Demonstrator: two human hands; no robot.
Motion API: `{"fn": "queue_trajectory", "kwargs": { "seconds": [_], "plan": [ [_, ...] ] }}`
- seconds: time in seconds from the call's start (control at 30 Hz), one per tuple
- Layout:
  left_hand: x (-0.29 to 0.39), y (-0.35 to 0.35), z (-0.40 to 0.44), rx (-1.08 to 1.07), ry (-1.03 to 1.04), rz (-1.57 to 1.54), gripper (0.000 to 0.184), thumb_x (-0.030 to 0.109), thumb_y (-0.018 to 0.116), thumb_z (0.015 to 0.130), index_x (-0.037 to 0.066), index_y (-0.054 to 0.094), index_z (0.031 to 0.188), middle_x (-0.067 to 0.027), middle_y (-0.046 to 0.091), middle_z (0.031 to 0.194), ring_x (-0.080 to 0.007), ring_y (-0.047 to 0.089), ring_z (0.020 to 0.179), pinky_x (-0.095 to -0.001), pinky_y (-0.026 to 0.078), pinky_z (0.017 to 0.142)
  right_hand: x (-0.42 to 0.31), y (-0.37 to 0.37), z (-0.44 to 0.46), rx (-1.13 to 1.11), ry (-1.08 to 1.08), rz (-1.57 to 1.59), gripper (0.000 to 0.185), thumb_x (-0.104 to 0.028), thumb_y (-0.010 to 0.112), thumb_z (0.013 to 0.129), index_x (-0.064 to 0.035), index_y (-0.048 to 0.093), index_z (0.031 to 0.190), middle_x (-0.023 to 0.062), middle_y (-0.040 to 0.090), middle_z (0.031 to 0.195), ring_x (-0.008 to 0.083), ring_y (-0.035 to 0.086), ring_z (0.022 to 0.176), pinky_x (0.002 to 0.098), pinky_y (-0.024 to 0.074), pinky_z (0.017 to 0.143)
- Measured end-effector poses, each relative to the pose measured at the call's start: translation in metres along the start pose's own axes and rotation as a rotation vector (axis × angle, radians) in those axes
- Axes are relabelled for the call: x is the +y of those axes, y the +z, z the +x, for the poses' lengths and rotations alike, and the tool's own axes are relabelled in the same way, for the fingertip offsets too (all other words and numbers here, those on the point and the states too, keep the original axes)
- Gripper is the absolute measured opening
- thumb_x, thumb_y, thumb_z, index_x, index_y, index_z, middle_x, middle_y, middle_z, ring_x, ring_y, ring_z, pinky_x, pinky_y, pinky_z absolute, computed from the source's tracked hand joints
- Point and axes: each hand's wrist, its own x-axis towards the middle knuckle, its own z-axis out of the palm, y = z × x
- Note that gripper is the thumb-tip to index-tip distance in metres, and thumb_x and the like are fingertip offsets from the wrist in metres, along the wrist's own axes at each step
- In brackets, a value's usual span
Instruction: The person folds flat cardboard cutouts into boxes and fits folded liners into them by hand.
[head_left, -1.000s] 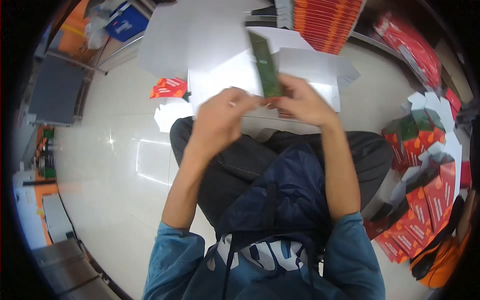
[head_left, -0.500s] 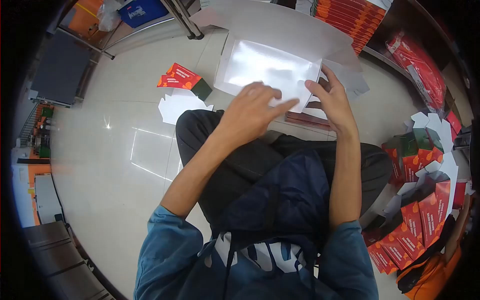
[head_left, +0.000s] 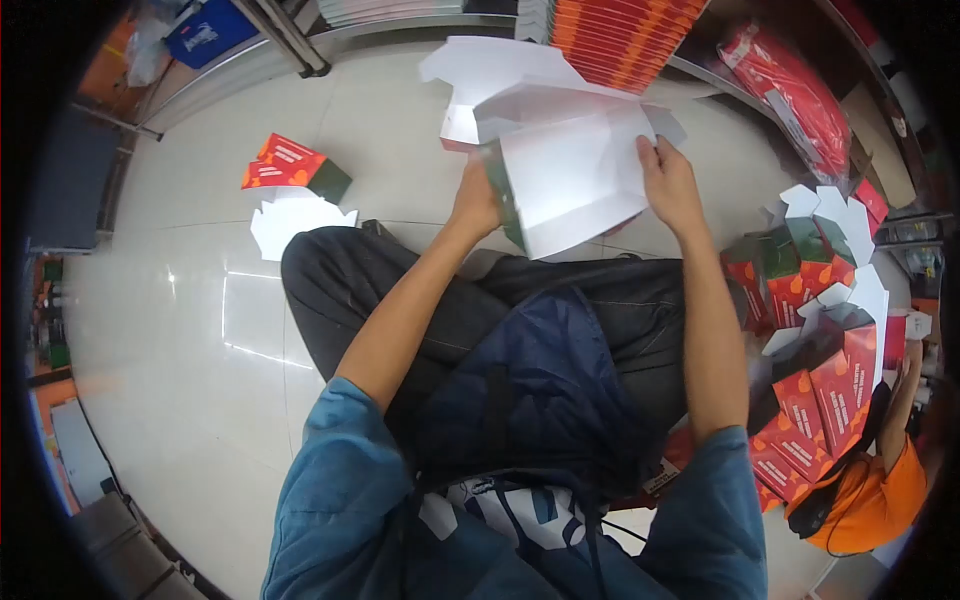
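A carton (head_left: 575, 175) with a white inside is held tilted above my crossed legs, its flaps unfolded. My left hand (head_left: 478, 198) is closed on its left side, where a green outer face shows; part of the fingers is hidden behind the card. At the right wall, my right hand (head_left: 669, 185) pinches the edge, thumb on the inside. Just beyond the carton stretches a white card flap (head_left: 500, 68); I cannot tell whether it belongs to the same carton.
Left on the floor sits a red and green carton (head_left: 295, 168) with white flaps. Several similar cartons (head_left: 815, 400) are piled at right, near a person in an orange sleeve (head_left: 880, 500). Ahead are stacked red cartons (head_left: 625, 40) and a red plastic-wrapped bundle (head_left: 790, 100).
My left hand has gone from hovering over the carton's near edge to holding its left side. The carton is now tilted, its green side showing. The whole view has shifted.
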Motion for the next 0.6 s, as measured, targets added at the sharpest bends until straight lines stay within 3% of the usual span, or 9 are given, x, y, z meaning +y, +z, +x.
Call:
{"fn": "queue_trajectory", "kwargs": {
  "seconds": [0.07, 0.13, 0.2, 0.23, 0.33, 0.4, 0.5, 0.6],
  "plan": [
    [-0.046, 0.018, -0.008, -0.041, -0.02, -0.073, 0.054, 0.017, 0.073, 0.076, 0.001, 0.056, 0.124, -0.0217, 0.053, 0.126, -0.0383, 0.051, 0.117, -0.0432, 0.043, 0.098, -0.002, 0.003, -0.01, 0.04, -0.072, -0.037, 0.037, -0.029, 0.051, 0.099, 0.0058, 0.059, 0.09, 0.0294, 0.059, 0.078, 0.0411, 0.062, 0.074, 0.0432, 0.0464, 0.069],
    [-0.003, -0.005, -0.003, -0.062, -0.177, -0.145, 0.053, 0.018, 0.073, 0.076, 0.002, 0.056, 0.123, -0.0211, 0.053, 0.125, -0.0377, 0.051, 0.117, -0.0428, 0.043, 0.097, -0.013, -0.001, -0.009, 0.014, 0.029, 0.037, 0.038, -0.029, 0.052, 0.1, 0.0059, 0.058, 0.086, 0.0268, 0.056, 0.072, 0.0342, 0.057, 0.064, 0.0414, 0.0452, 0.064],
    [-0.006, -0.007, -0.007, 0.004, -0.154, -0.175, 0.048, 0.018, 0.074, 0.077, 0.001, 0.058, 0.119, -0.0203, 0.057, 0.118, -0.0353, 0.056, 0.11, -0.0406, 0.046, 0.093, -0.011, 0.006, -0.005, 0.053, -0.001, 0.142, 0.038, -0.029, 0.053, 0.1, 0.0059, 0.058, 0.086, 0.0236, 0.056, 0.069, 0.0278, 0.054, 0.061, 0.0392, 0.0445, 0.063],
    [-0.002, -0.008, -0.006, 0.028, -0.193, -0.189, 0.048, 0.018, 0.075, 0.077, 0.0, 0.058, 0.119, -0.0198, 0.059, 0.115, -0.0348, 0.058, 0.107, -0.04, 0.047, 0.091, -0.013, 0.007, -0.007, 0.079, 0.014, 0.235, 0.039, -0.03, 0.053, 0.1, 0.0061, 0.059, 0.087, 0.0165, 0.056, 0.066, 0.0194, 0.049, 0.061, 0.0361, 0.0436, 0.061],
    [0.012, -0.01, -0.003, 0.068, -0.313, -0.236, 0.046, 0.018, 0.075, 0.077, 0.0, 0.059, 0.116, -0.0156, 0.065, 0.1, -0.0301, 0.064, 0.09, -0.0368, 0.051, 0.08, -0.016, 0.003, -0.009, 0.064, 0.039, 0.303, 0.039, -0.031, 0.053, 0.1, 0.0062, 0.061, 0.089, 0.0112, 0.058, 0.067, 0.0162, 0.049, 0.063, 0.0343, 0.0435, 0.061],
    [0.014, -0.008, -0.002, 0.087, -0.361, -0.25, 0.044, 0.018, 0.075, 0.078, 0.001, 0.06, 0.116, -0.0143, 0.066, 0.096, -0.027, 0.065, 0.085, -0.0357, 0.051, 0.075, -0.009, -0.005, -0.011, -0.046, 0.067, 0.186, 0.039, -0.03, 0.053, 0.1, 0.0066, 0.062, 0.091, 0.0114, 0.059, 0.068, 0.0162, 0.052, 0.065, 0.0346, 0.0444, 0.063],
    [0.009, -0.005, -0.002, 0.148, -0.244, -0.189, 0.037, 0.014, 0.072, 0.081, 0.002, 0.061, 0.115, -0.0119, 0.066, 0.092, -0.0204, 0.065, 0.077, -0.0325, 0.051, 0.07, -0.004, -0.008, -0.011, -0.125, 0.135, 0.147, 0.038, -0.029, 0.053, 0.099, 0.0069, 0.063, 0.091, 0.0156, 0.062, 0.071, 0.021, 0.057, 0.067, 0.0367, 0.0459, 0.065],
    [0.016, -0.01, 0.002, 0.102, -0.468, -0.198, 0.032, 0.009, 0.067, 0.084, 0.002, 0.061, 0.114, -0.0102, 0.065, 0.089, -0.0161, 0.065, 0.07, -0.0304, 0.051, 0.065, 0.011, -0.004, -0.009, -0.158, 0.087, -0.005, 0.036, -0.027, 0.054, 0.097, 0.0062, 0.063, 0.089, 0.0218, 0.064, 0.076, 0.0313, 0.061, 0.07, 0.0402, 0.0472, 0.068]
  ]
}}
